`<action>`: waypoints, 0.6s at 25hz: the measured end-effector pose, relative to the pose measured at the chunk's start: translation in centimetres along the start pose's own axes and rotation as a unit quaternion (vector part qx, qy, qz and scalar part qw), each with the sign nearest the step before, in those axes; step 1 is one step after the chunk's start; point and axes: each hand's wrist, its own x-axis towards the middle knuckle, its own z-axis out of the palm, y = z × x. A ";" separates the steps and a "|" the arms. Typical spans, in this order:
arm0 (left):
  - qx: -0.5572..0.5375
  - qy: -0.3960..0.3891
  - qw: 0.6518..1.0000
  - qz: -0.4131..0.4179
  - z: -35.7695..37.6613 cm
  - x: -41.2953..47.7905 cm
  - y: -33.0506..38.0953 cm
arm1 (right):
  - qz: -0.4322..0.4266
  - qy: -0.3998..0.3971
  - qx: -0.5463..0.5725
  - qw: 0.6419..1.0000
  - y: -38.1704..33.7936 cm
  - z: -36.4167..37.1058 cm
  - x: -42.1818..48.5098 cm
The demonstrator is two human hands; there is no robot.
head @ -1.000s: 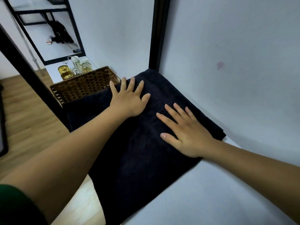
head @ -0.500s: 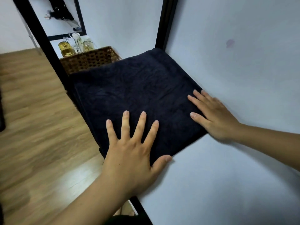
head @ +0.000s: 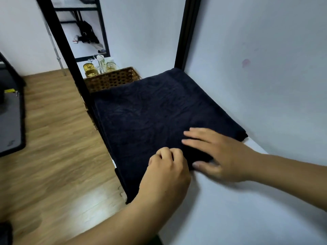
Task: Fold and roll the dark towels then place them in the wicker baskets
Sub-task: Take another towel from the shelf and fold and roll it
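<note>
A dark navy towel [head: 155, 110], folded flat, lies on a white surface [head: 238, 209] in the corner by the wall. Part of it hangs over the left edge. My left hand [head: 166, 172] rests at the towel's near edge with the fingers curled onto the cloth. My right hand [head: 217, 154] lies flat beside it, fingers spread over the near edge and thumb at the hem. A wicker basket [head: 111, 79] stands just beyond the towel's far left side, its inside hidden.
A black metal post [head: 65, 50] rises at the left edge, another [head: 185, 32] in the far corner. Glasses [head: 90, 69] stand behind the basket. Wooden floor [head: 53, 138] lies below on the left, with a grey mat [head: 10, 121].
My left hand has curled from flat into a grip at the near edge. My right hand slid left from the towel's right corner to the near edge beside it.
</note>
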 end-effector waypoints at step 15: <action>-0.008 -0.017 0.999 -0.039 -2.5 1.2 -1.3 | 0.014 0.133 -0.055 0.989 2.3 1.6 1.2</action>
